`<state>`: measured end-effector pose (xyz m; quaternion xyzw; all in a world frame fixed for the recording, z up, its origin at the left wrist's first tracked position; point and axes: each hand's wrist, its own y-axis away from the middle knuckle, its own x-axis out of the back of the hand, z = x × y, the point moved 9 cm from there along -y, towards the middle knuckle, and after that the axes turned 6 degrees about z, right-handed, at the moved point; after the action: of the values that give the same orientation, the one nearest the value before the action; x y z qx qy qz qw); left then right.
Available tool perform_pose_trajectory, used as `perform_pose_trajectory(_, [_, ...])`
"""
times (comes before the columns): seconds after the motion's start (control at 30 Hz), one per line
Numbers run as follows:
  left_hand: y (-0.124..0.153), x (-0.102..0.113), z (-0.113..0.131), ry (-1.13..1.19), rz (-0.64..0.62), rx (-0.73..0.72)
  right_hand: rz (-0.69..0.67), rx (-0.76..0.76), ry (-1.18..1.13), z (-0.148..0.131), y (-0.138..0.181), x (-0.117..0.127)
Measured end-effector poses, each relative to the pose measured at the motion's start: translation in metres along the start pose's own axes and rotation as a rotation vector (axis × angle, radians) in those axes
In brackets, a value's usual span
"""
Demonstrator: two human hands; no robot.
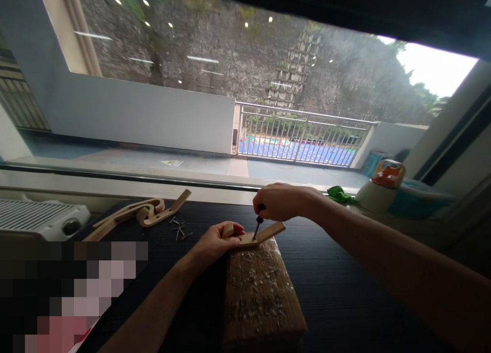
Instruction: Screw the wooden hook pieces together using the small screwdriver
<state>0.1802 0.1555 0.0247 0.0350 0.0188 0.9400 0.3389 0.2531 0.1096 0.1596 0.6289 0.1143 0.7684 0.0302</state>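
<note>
My left hand [217, 242] is closed on one end of a curved light wooden piece [268, 233], pressing it down on top of a cardboard box [259, 296]. Wrapped in my right hand [282, 202] is the dark handle of a screwdriver [258, 225]. Its tip stands on the wooden piece, just right of my left fingers. Pale shavings or scuffs cover the box top. Loose screws [179, 229] lie on the black table [345, 286] to the left. Beyond them rest more curved wooden pieces [143, 212].
A white appliance [42, 217] sits at the far left by the window sill. At the right stand a white and orange object [381, 186] and a green cloth [339, 194]. A blurred patch covers the lower left. A large window runs behind the table.
</note>
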Motion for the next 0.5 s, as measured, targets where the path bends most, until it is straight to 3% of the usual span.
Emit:
perform_pose_trajectory(0.37, [0.000, 0.000, 0.002, -0.003, 0.008, -0.020, -0.025, -0.094, 0.023, 0.010, 0.005, 0.010])
perform_pose_trajectory(0.5, [-0.001, 0.000, 0.000, -0.002, 0.006, -0.023, -0.004, -0.057, 0.008, 0.003, 0.005, 0.017])
